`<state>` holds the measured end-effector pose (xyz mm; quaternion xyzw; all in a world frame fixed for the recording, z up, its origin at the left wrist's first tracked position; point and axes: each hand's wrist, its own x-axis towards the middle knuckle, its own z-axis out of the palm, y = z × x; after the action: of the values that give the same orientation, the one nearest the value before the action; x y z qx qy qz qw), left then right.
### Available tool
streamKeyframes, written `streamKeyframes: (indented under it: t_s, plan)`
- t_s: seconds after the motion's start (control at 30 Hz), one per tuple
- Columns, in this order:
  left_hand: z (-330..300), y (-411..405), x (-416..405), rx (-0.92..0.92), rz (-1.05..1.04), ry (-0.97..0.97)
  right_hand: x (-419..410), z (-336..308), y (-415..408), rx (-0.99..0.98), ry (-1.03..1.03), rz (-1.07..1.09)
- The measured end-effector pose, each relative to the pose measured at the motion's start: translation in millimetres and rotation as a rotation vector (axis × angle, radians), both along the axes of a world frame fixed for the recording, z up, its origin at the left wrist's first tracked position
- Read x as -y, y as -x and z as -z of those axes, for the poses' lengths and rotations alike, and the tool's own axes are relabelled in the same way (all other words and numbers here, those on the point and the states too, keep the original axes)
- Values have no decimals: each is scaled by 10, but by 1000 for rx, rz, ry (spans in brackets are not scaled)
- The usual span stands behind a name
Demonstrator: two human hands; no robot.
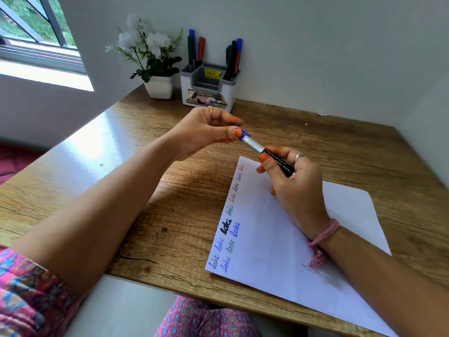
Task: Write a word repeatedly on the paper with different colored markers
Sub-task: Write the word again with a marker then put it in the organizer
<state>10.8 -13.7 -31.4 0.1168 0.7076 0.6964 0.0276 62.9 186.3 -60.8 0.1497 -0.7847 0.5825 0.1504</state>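
cylindrical marker over smooth paper

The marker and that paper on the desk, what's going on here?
A person at a wooden desk holds a blue marker in both hands above a sheet of paper. The left hand pinches the blue cap end while the right hand grips the black barrel; whether the cap is going on or off cannot be told. The word "loki" already runs down the paper's edge in several colours. More markers stand in an organizer.
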Motion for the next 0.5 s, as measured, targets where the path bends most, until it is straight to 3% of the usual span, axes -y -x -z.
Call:
streamKeyframes:
  t_s: [0.37,0.5]
  plan:
    - [-14,-21,-19,-43,27,11,-11,13,9,18,10,-21]
    - [-17,-29,-65,-11,25,-169,18,-11,28,37,45,-46]
